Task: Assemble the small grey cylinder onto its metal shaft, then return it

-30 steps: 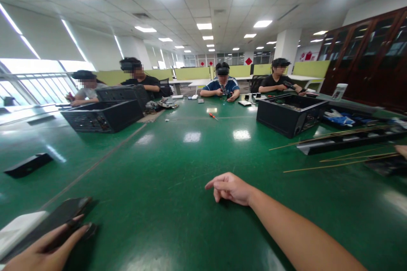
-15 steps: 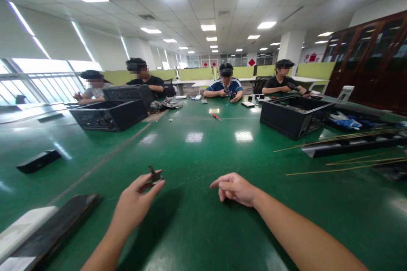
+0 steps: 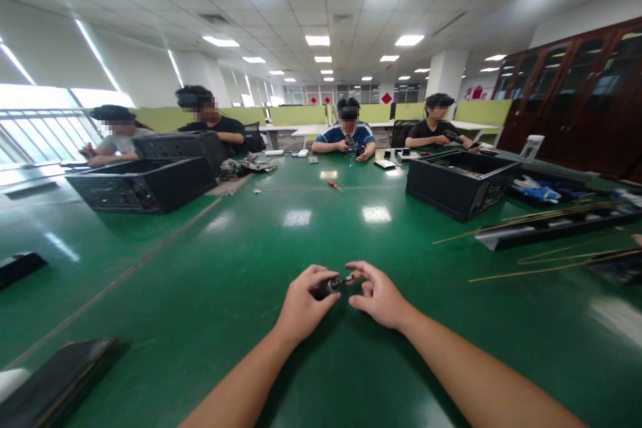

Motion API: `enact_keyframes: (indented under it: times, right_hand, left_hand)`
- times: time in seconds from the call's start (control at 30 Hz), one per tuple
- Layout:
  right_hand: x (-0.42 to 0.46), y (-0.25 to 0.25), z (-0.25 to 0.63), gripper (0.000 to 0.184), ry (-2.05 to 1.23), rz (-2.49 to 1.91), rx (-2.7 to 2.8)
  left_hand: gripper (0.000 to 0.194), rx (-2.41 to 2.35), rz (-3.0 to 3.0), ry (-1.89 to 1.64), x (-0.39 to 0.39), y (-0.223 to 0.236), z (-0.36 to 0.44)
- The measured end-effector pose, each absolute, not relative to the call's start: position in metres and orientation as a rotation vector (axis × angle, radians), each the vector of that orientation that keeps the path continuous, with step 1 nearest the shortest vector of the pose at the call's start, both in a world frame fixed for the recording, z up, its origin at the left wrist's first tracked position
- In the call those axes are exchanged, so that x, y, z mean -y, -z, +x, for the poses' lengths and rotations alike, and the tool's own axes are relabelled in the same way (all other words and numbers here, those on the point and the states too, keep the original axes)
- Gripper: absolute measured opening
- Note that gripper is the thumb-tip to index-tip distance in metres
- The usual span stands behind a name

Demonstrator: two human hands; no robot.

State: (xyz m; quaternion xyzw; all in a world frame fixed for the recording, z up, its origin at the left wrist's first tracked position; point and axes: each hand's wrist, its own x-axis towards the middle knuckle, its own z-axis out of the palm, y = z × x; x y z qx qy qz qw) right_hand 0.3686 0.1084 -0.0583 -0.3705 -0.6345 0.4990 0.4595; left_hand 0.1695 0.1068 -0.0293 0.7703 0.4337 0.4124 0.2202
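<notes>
Head view: the left hand [image 3: 305, 305] has come across and is now just beside the right hand [image 3: 381, 297], over the green table [image 3: 301, 234]. Between thumb and fingers it pinches a small dark metal part [image 3: 329, 286], which half a second ago was well apart from the other hand. The part's thin end now points at the right hand, whose thumb and forefinger stand parted near it; whether the forefinger touches is too small to tell. So both hands now meet at the one part, with the left seemingly bearing it. A dark slab [image 3: 60, 381] lies at the near left, and an orange screwdriver [image 3: 334, 184] lies farther up the table, untouched
</notes>
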Motion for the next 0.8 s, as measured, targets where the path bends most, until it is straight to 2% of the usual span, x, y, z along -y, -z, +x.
enact_keyframes:
  times: [0.13, 0.33, 0.67, 0.8]
  right_hand:
    - [-0.106, 0.059, 0.364, 0.054, -1.233, -0.894, 1.542]
    - [-0.105, 0.055, 0.367, 0.038, -1.169, -0.967, 1.609]
    - [-0.101, 0.049, 0.368, 0.029, -1.127, -0.968, 1.587]
    - [-0.101, 0.05, 0.368, 0.019, -1.111, -0.98, 1.605]
  left_hand:
    - [0.035, -1.184, 2.147, -1.135, -0.107, 0.028, 0.171]
    - [0.023, -1.082, 2.153, -1.177, -0.104, 0.028, 0.175]
    - [0.025, -1.023, 2.2, -1.131, -0.103, 0.028, 0.174]
    - [0.024, -1.03, 2.2, -1.121, -0.103, 0.028, 0.174]
